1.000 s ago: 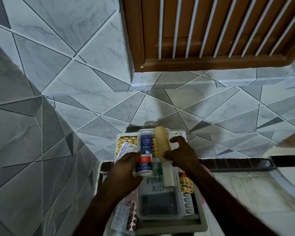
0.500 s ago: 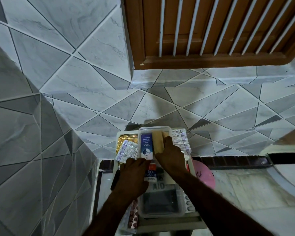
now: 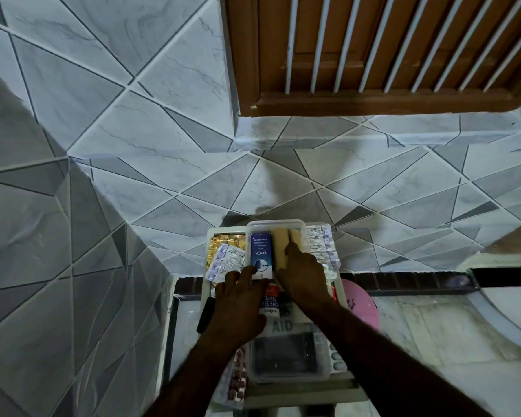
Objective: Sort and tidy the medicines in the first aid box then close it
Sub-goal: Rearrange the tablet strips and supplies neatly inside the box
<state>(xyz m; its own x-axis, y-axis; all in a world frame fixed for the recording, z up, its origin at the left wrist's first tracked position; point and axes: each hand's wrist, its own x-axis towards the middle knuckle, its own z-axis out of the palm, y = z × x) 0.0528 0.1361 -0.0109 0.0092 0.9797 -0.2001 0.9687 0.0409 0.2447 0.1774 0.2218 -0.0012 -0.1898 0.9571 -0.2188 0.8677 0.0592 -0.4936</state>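
The clear plastic first aid box (image 3: 254, 227) lies open on a white tray, and its near half (image 3: 286, 359) bears the letters "AID". The far half holds a blue medicine carton (image 3: 261, 251) and two beige bandage rolls (image 3: 280, 248) side by side. My right hand (image 3: 306, 278) lies flat over the rolls, with its fingertips pressing on them. My left hand (image 3: 238, 305) grips a red and white adhesive tape box (image 3: 270, 302) over the middle of the first aid box, and its fingertips touch the carton's near end.
Gold foil strips (image 3: 227, 239) and silver blister strips (image 3: 226, 263) lie left of the box, more strips (image 3: 322, 245) to its right. Brown pill strips (image 3: 238, 380) lie at the near left. A pink object (image 3: 361, 302) sits to the right. Tiled walls close in behind and on the left.
My right hand carried a beige roll down into the box's far half and now rests on it. My left hand moved forward with the tape box.
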